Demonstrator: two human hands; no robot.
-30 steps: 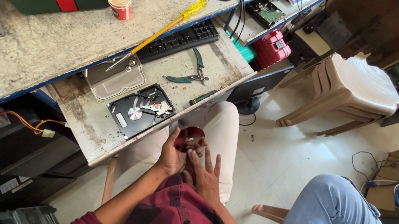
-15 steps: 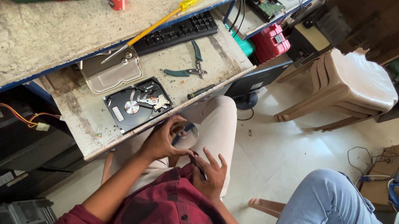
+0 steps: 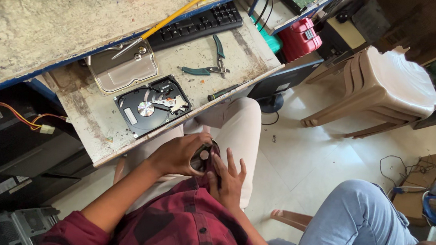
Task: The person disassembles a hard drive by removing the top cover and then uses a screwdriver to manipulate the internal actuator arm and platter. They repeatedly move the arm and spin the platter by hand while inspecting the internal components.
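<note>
The left hand [image 3: 177, 155] curls its fingers closed around a small shiny disc [image 3: 202, 156], gripping its rim over the lap. The right hand [image 3: 228, 178] lies just beside it with fingers spread apart, its fingertips touching the disc's near edge. Just beyond the fingers, on the worn bench [image 3: 93, 116], sits an opened hard drive [image 3: 151, 105], its metal cover [image 3: 123, 68] beside that. Farther out lie green pliers [image 3: 208, 66], a yellow-handled screwdriver [image 3: 175, 13] and a black keyboard [image 3: 196, 24].

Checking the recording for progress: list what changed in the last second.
The left hand keeps hold of the shiny disc, which has tilted from flat towards edge-on; the right hand went from spread below it to fingertips touching it. The opened hard drive, cover and pliers stayed put.
</note>
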